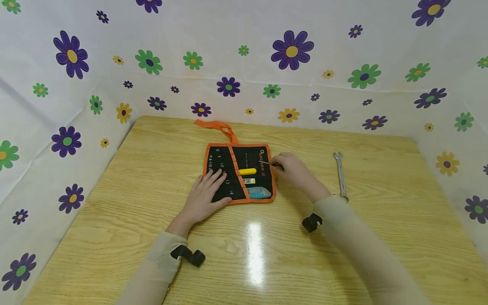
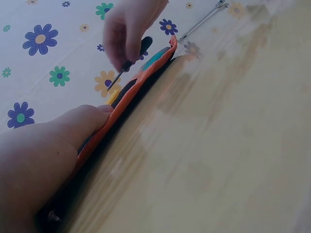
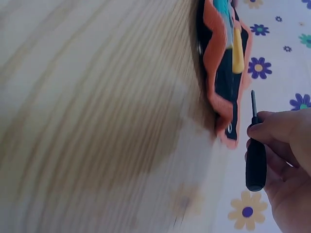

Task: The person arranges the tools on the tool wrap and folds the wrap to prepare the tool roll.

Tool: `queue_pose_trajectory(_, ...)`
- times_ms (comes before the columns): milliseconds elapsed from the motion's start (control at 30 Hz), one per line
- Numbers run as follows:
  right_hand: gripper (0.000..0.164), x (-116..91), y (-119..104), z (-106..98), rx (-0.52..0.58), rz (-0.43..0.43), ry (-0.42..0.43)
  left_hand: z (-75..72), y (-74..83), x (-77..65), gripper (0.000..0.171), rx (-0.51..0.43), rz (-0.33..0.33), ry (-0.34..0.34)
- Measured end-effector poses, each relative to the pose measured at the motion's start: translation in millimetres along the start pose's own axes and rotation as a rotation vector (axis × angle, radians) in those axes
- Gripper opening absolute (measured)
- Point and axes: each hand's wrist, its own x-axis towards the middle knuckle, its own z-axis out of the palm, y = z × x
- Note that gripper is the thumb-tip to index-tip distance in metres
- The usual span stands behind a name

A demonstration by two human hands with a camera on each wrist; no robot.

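Observation:
A black tool pouch (image 1: 237, 195) with orange trim lies unfolded on the table. My left hand (image 1: 203, 195) rests spread on its left panel, over part of the printed numbers. My right hand (image 1: 291, 169) pinches a small screwdriver (image 3: 255, 165) with a black handle at the pouch's right edge; its thin shaft points left over the right panel. In the pouch's slots sit a yellow-handled tool (image 1: 248, 171), a small yellow-edged piece (image 1: 249, 181) and a teal utility knife (image 1: 260, 193). Most of the screwdriver's handle is hidden by the fingers in the head view.
A silver combination wrench (image 1: 340, 176) lies on the wooden table (image 1: 152, 148) to the right of my right hand. The pouch's orange strap (image 1: 217, 125) trails off behind it. White flowered cloth (image 1: 251, 25) stands behind and at both sides.

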Motion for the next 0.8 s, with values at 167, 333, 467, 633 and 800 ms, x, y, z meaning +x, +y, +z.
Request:
queue_pose_trajectory(167,0.021,16.9,-15.2,9.8,-0.012,-0.021,-0.026,-0.5,0.0,0.1,0.077,0.005,0.009,0.001)
queue_pose_trajectory(333,0.021,30.4,-21.5,17.7,-0.021,-0.062,-0.052,-0.2,-0.3,0.3,0.076,0.005,0.006,-0.001)
queue_pose_trajectory(467,0.021,38.5,-23.1,21.3,-0.015,-0.058,-0.065,-0.1,-0.7,0.3,0.076,0.002,0.003,-0.003)
queue_pose_trajectory(633,0.021,47.1,-23.8,25.8,-0.034,-0.055,-0.094,-0.6,-0.8,-0.1,0.076,0.007,0.001,-0.001)
queue_pose_trajectory(800,0.021,52.3,-26.5,28.4,-0.021,-0.051,-0.106,-1.2,-0.7,-0.4,0.076,0.004,0.004,0.002)
